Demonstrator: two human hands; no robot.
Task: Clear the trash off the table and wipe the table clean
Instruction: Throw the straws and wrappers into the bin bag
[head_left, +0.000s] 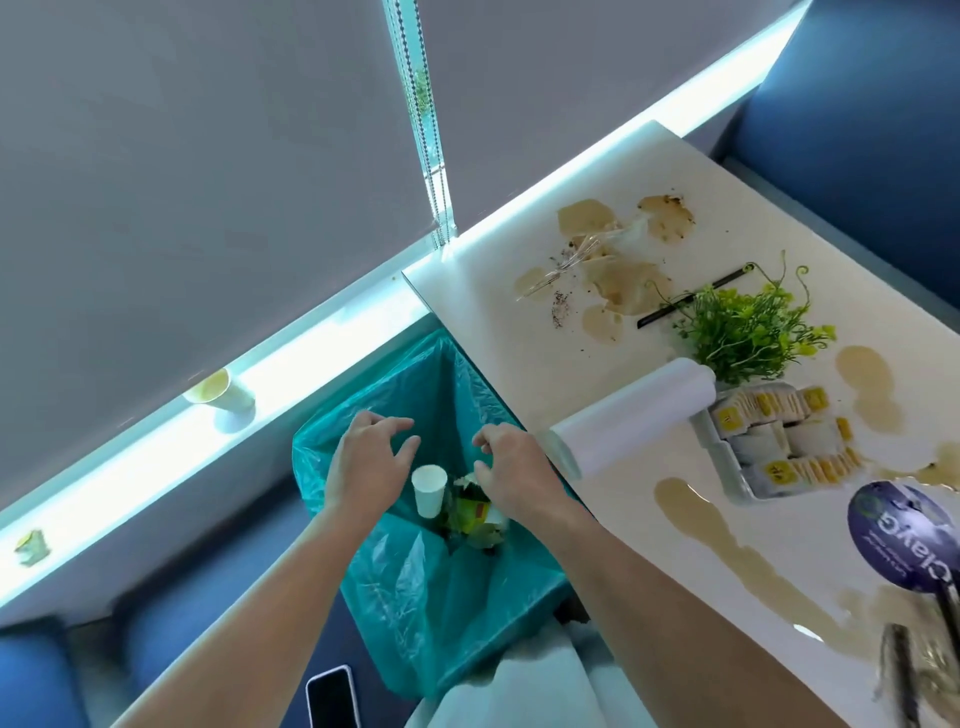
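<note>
Clear plastic cutlery (566, 262): seen lying in the far spills, well apart from both hands. It was judged light, stiff, brittle and slick with liquid, and best pinched at a dry handle end.
Straw (693, 297): black, laid flat just beside the plant (748, 327). It was judged light and apt to roll, to be pinched at mid-length.
Spills (691, 514): brown pools were spread from the far end to the near edge. They were judged thin enough to smear unless blotted first.
Roll (628, 421): white paper, laid on its side at the table's edge, one end against the tray (727, 467). It was judged soft and light, to be held round the barrel while a sheet is torn.
Table (498, 322): white and glossy, and none of it judged wiped yet.
Bin (415, 587): teal-lined and set against the table's side. A white cup (429, 491) and wrappers were seen at the bottom.
Left hand (363, 457): held over the bin's mouth, fingers loosely curled, nothing gripped.
Right hand (514, 467): held likewise beside it, nothing gripped.
Sill (130, 457): a tipped cup and a crumpled scrap were left there.
Phone (332, 696): laid on the blue seat below.
</note>
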